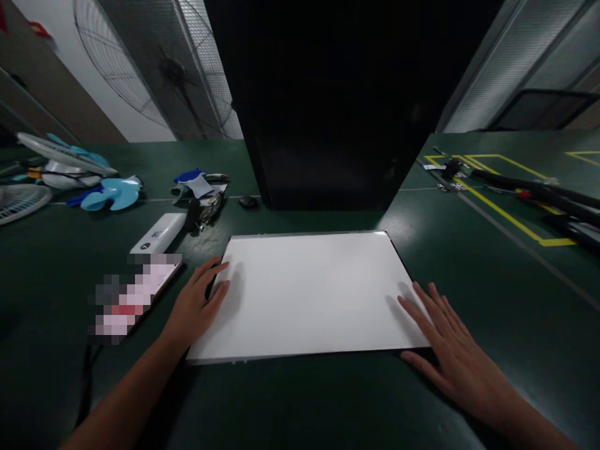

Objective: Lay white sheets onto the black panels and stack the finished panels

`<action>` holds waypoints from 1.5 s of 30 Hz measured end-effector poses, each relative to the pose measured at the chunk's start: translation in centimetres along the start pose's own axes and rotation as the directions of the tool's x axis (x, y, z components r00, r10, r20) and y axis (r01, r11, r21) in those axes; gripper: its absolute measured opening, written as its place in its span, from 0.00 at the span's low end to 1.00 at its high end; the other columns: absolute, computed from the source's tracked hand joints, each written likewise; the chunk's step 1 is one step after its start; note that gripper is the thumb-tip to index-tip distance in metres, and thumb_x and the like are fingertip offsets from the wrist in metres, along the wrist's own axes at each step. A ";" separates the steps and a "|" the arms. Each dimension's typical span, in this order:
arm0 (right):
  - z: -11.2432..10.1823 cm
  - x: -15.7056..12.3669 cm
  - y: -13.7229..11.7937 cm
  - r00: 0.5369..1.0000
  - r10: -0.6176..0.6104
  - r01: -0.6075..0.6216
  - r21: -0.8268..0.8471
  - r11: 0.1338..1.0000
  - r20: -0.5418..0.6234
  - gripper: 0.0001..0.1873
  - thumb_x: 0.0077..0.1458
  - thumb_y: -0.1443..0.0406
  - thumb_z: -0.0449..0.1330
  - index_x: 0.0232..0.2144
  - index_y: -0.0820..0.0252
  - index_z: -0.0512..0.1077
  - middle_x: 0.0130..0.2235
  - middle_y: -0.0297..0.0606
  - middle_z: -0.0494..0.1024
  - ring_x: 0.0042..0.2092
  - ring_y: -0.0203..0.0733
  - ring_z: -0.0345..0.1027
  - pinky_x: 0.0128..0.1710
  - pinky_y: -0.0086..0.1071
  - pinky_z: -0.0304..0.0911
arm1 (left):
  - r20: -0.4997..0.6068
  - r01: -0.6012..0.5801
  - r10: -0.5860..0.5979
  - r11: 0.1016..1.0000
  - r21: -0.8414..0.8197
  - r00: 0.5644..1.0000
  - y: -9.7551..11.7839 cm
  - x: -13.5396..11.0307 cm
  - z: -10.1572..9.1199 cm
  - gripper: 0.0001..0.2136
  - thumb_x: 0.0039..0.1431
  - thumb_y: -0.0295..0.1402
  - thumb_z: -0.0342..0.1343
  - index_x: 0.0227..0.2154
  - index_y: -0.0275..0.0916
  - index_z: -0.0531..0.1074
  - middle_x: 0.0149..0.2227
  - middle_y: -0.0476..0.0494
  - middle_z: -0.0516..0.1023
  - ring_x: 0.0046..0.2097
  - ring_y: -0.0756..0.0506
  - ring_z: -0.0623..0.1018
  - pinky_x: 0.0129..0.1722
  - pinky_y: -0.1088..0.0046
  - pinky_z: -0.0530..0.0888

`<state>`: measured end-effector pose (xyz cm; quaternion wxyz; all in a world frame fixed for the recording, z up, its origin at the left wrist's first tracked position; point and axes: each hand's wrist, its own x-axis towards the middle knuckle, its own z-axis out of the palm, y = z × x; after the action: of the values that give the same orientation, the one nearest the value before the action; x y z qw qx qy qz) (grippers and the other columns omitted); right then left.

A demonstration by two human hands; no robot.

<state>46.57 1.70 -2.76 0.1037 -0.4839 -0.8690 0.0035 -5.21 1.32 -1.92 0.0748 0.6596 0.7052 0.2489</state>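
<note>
A flat white rectangular panel (309, 290) lies on the dark green table (300, 406) in front of me. My left hand (197, 306) rests at the panel's left edge, fingers stretched out and touching it. At the panel's right front corner my right hand (445, 344) lies flat, fingers spread over the edge. Neither hand holds anything.
A tall black box (332, 106) stands just behind the panel. A white device (158, 233), a blurred flat item (134, 297) and small parts (201, 190) lie to the left. Blue fan blades (112, 192) and a fan guard (21, 201) sit far left. Black rods (539, 190) lie on yellow floor-style markings at right.
</note>
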 end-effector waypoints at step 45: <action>-2.2 -1.6 2.0 0.965 0.258 -0.153 0.713 0.684 -0.041 0.34 0.52 0.50 0.68 0.60 0.46 0.70 0.70 0.37 0.57 0.69 0.58 0.54 0.66 0.56 0.58 | 0.005 0.039 -0.041 0.983 0.180 0.999 3.3 -1.0 1.3 0.24 0.63 0.38 0.50 0.60 0.36 0.72 0.65 0.36 0.69 0.67 0.35 0.67 0.66 0.54 0.64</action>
<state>49.52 1.23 -1.07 0.3391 -0.5011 -0.7323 0.3125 -1.57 0.73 -1.77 0.0228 0.6504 0.7377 0.1797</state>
